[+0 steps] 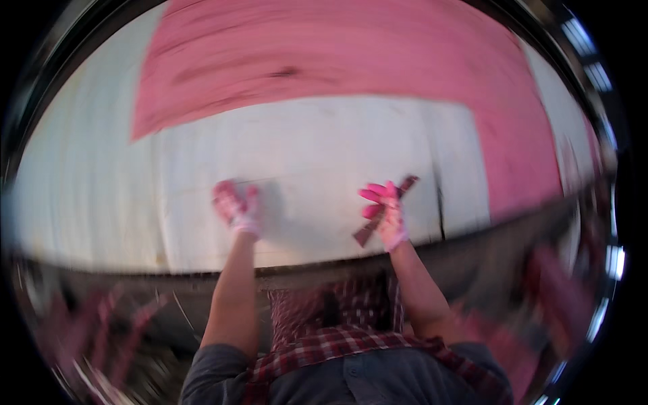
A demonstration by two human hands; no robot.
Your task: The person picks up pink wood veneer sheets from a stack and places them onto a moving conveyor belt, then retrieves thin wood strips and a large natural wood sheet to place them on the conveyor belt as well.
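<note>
Nearest are a grey shirt (214, 371) and a red checked apron (317, 347), with both forearms reaching forward over the dark front edge (202, 273) of the bench (297, 145). Both hands wear pale gloves stained pink. The left hand (235, 204) is open and empty, its thumb apart from the fingers, over the white surface; blur hides whether it touches. To its right and well apart, the right hand (387, 214) grips a dark reddish strip (365, 235), which slants through the grasp, its ends jutting out on both sides. Farther off, a pink area (337, 50) spans the back and bends down the right side, with a dark smudge (285, 72) on it.
</note>
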